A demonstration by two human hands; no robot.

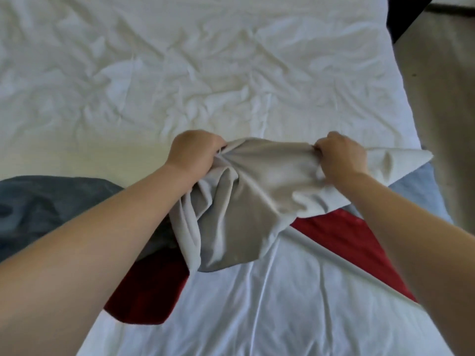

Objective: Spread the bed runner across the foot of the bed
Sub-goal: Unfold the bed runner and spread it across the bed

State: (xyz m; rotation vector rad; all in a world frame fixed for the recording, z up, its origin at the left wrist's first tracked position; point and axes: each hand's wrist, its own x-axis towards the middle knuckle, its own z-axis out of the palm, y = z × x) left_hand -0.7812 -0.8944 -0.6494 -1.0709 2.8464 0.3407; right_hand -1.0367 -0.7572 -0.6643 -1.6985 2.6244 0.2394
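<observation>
Softness showed: the bed runner (253, 183) hung light and floppy. Left hand (193, 153) and right hand (340, 156) each clenched its bunched edge.

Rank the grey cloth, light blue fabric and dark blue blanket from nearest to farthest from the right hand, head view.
1. The grey cloth: pinched by the right hand.
2. The light blue fabric: just right of it.
3. The dark blue blanket: far left.
</observation>
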